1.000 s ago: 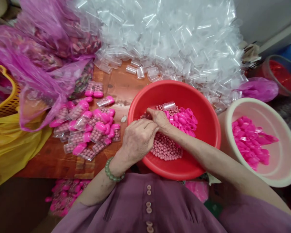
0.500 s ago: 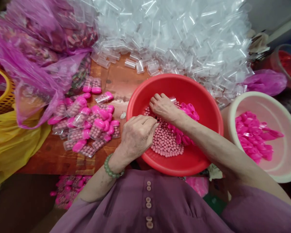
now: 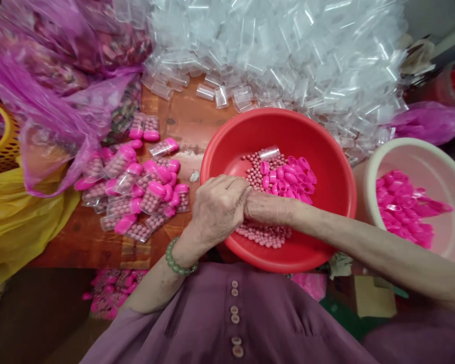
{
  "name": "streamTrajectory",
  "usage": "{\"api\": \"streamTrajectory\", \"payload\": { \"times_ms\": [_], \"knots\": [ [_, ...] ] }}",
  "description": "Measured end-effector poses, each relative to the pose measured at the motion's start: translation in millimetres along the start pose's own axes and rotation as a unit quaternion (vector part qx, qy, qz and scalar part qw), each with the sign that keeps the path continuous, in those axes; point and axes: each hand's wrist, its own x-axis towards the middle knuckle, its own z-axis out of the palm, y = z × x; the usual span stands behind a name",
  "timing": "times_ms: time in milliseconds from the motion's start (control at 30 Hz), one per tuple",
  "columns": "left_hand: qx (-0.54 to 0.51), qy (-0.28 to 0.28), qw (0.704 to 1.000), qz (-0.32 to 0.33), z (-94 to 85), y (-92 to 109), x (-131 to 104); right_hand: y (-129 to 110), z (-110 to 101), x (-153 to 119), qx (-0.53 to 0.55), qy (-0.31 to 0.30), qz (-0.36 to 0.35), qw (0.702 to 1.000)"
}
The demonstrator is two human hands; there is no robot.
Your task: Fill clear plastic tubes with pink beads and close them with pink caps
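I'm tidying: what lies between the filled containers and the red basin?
Tabletop, a small white fleck and, lower, part of the left hand, in the head view.

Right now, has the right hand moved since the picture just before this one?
Yes. Judged against the red basin, the right hand has come closer to the person's body, and it now meets the left hand.

Person is wearing a plum-purple top with paired round buttons down the front, plus green bead bracelet, left wrist.
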Motion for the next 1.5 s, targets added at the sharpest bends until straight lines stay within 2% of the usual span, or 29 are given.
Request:
{"api": "streamTrajectory", "payload": {
  "times_ms": [67, 133, 200, 367, 467, 600, 767, 833, 967, 1033, 1100, 1167, 1233, 1400, 1500],
  "knots": [
    [0.002, -0.006, 1.000, -0.004, -0.6, 0, 0, -3, -8, -11, 0.063, -0.084, -0.053, 0.993],
    [-0.009, -0.011, 1.000, -0.013, -0.8, 0, 1, -6, -16, -18, 0.147, -0.144, -0.069, 0.976],
    [-0.033, -0.014, 0.999, -0.027, -0.9, 1, 1, -7, -21, -22, 0.229, -0.156, -0.036, 0.960],
    [-0.124, -0.011, 0.991, -0.058, -8.5, 2, 4, -12, -30, -22, 0.371, -0.135, 0.029, 0.918],
    [-0.226, -0.024, 0.970, -0.089, -20.1, -3, 3, -13, -40, -21, 0.395, -0.103, 0.041, 0.912],
    [-0.330, -0.106, 0.932, -0.104, -31.1, -15, -2, -12, -60, -25, 0.428, -0.031, 0.022, 0.903],
    [-0.396, -0.202, 0.892, -0.086, -26.4, -11, 5, -13, -76, -35, 0.428, 0.047, 0.004, 0.903],
    [-0.429, -0.202, 0.874, -0.110, -21.6, -3, 9, -12, -77, -38, 0.427, 0.065, -0.005, 0.902],
    [-0.478, -0.151, 0.849, -0.166, -13.7, 7, 11, -13, -79, -41, 0.408, 0.109, -0.013, 0.906],
    [-0.463, -0.130, 0.860, -0.172, -12.5, 10, 8, -14, -78, -41, 0.391, 0.130, -0.013, 0.911],
    [-0.421, -0.113, 0.884, -0.170, -12.9, 11, 6, -15, -77, -41, 0.380, 0.144, -0.013, 0.914],
    [-0.375, -0.111, 0.906, -0.163, -14.0, 12, 4, -16, -75, -41, 0.381, 0.160, -0.017, 0.910],
    [-0.353, -0.119, 0.915, -0.155, -14.9, 13, 4, -17, -74, -40, 0.382, 0.176, -0.025, 0.907],
    [-0.371, -0.121, 0.908, -0.149, -14.1, 10, 7, -19, -78, -40, 0.324, 0.195, -0.058, 0.924],
    [-0.387, -0.121, 0.899, -0.165, -12.8, 9, 8, -20, -80, -40, 0.316, 0.228, -0.071, 0.918]
  ]
}}
